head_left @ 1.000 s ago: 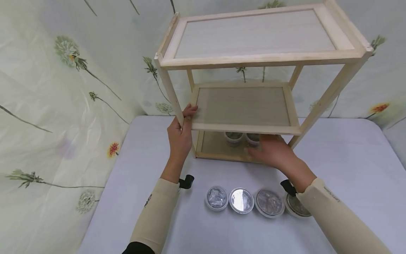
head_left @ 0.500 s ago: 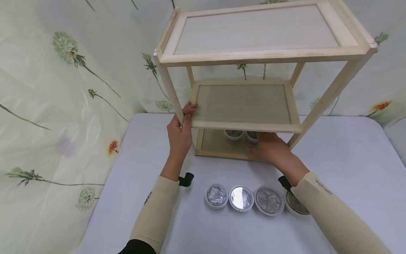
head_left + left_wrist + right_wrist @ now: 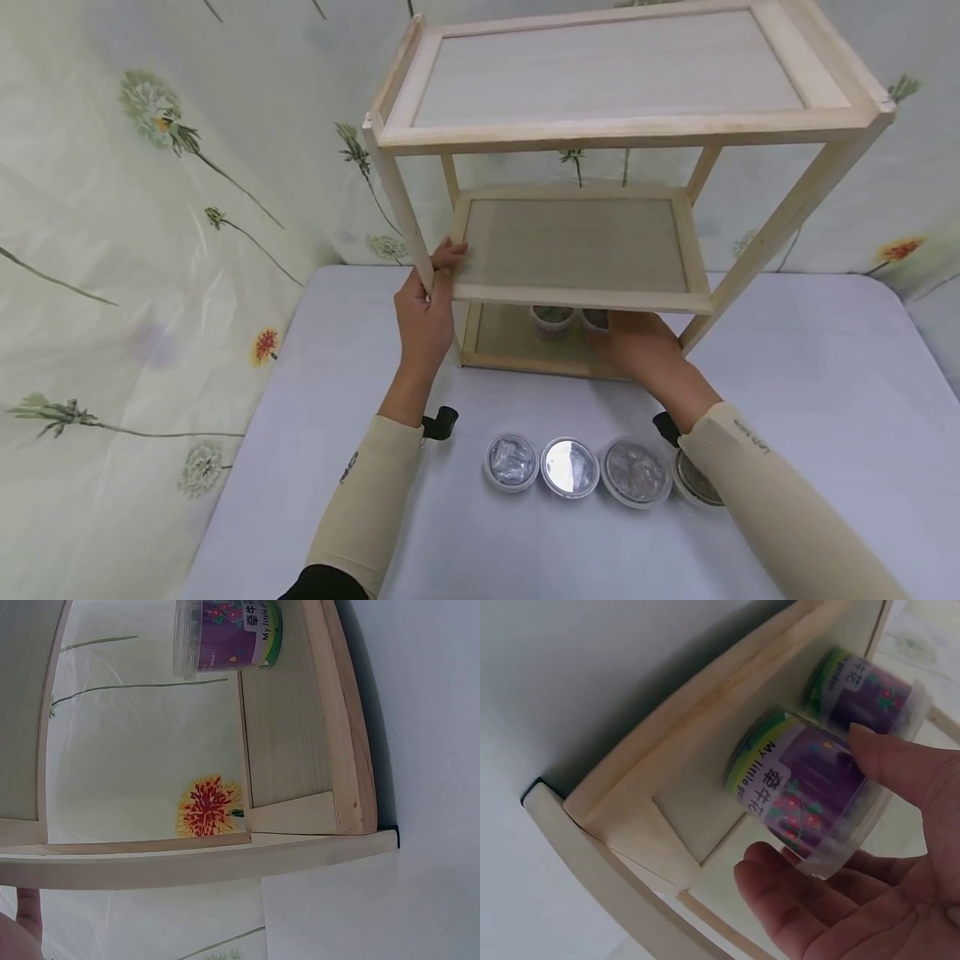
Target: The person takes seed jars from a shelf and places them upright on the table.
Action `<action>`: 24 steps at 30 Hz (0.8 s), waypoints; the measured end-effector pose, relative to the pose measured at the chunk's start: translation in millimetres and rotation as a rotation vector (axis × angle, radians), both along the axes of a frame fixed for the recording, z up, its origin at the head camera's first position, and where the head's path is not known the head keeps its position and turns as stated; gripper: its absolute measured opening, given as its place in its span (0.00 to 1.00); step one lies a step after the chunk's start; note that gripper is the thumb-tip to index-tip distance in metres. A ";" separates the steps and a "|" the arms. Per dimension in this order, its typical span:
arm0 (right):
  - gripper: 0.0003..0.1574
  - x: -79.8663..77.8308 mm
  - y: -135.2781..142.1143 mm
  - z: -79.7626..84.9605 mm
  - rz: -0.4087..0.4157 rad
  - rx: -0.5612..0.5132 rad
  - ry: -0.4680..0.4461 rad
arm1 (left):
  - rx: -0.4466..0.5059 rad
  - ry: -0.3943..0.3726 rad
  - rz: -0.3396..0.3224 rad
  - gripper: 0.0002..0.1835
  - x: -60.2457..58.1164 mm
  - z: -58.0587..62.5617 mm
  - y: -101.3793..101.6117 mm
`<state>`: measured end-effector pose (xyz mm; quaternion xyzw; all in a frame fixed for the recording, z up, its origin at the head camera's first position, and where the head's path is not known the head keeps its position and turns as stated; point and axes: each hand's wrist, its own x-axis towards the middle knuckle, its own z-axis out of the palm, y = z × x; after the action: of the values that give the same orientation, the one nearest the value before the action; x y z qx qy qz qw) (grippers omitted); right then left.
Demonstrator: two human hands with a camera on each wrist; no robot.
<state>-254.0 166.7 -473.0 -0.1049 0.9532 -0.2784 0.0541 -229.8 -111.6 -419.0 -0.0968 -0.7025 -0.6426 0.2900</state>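
Note:
A three-tier wooden shelf rack (image 3: 622, 142) stands on the table. My left hand (image 3: 425, 312) grips its left front post beside the middle tier, with fingers reaching over that tier's corner. On the bottom tier, my right hand (image 3: 647, 350) holds a small clear-lidded plastic tub (image 3: 802, 787) with a purple and green label reading "My little garden". Its thumb lies on one side of the tub and its curled fingers on the other. Beside it stands a matching tub (image 3: 862, 694), seen in the head view as the left tub (image 3: 553, 321). The middle tier partly hides both tubs.
In front of the rack, several round lidded tubs stand in a row: a left one (image 3: 512, 462), a shiny-topped one (image 3: 570, 468), a larger one (image 3: 637, 473) and a dark one (image 3: 696, 482) partly behind my right sleeve. A floral curtain (image 3: 187, 333) hangs around the white table (image 3: 330, 333).
My right hand has shifted slightly left and covers more of the right tub. My left hand keeps its place on the post. The head view has tilted slightly.

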 end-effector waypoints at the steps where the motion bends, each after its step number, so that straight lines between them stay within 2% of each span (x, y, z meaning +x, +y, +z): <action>1: 0.49 -0.3 0.0 -0.1 0.000 -0.007 0.008 | -0.001 0.000 0.001 0.13 0.1 0.4 0.1; 10: 0.47 2.4 -3.4 0.6 -0.035 0.023 -0.022 | -0.001 -0.007 0.000 0.13 1.6 1.5 0.0; 20: 0.49 9.1 -4.5 -3.8 -0.027 0.066 0.071 | 0.004 -0.006 -0.003 0.13 1.8 1.9 -0.3; 24: 0.50 11.1 -3.4 -3.9 -0.034 0.081 0.078 | 0.002 -0.018 -0.002 0.13 1.5 1.1 0.1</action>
<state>-242.9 163.3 -476.9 -0.0974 0.9667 -0.2362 0.0163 -228.2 -111.5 -418.0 -0.0915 -0.7042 -0.6446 0.2832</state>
